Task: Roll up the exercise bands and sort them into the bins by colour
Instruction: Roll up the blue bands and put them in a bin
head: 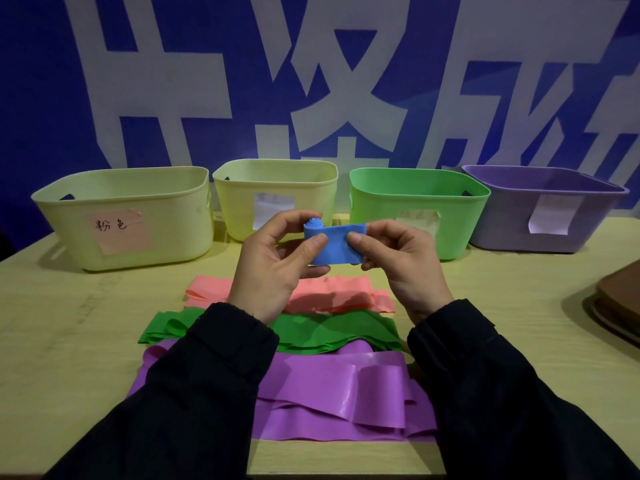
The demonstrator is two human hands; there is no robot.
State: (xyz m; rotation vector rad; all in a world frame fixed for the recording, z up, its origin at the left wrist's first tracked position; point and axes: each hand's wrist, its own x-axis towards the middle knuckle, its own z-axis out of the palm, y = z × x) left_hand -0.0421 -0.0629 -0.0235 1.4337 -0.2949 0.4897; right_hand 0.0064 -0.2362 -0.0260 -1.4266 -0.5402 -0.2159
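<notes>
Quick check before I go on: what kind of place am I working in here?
Probably a staged sorting station indoors, not a gym: four labelled bins lined up on a wooden table, bands laid out by colour, and a blue banner with large white characters behind.

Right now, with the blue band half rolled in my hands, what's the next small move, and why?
Probably keep rolling: turn the coil at the left hand toward the right hand. The blue band has a tight roll only at its left end, and a flat tail is pinched by the right thumb, so it isn't ready for a bin.
</notes>
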